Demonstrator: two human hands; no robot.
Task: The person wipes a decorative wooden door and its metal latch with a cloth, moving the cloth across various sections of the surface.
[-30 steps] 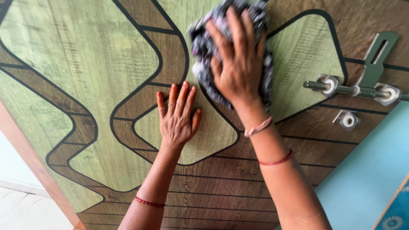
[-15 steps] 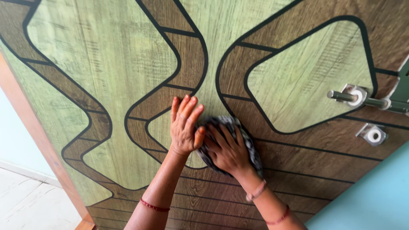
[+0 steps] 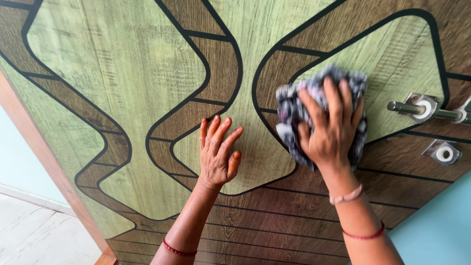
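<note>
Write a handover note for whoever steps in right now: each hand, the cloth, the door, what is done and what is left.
Left hand: empty, flat on the door, fingers spread on a green panel.
Right hand: presses a crumpled grey patterned cloth against the door, left of the metal handle; its edges are motion-blurred.
Done: cannot be judged; no dirt or wipe marks show.
Left: likewise unclear; handle and lock plate not being touched.
</note>
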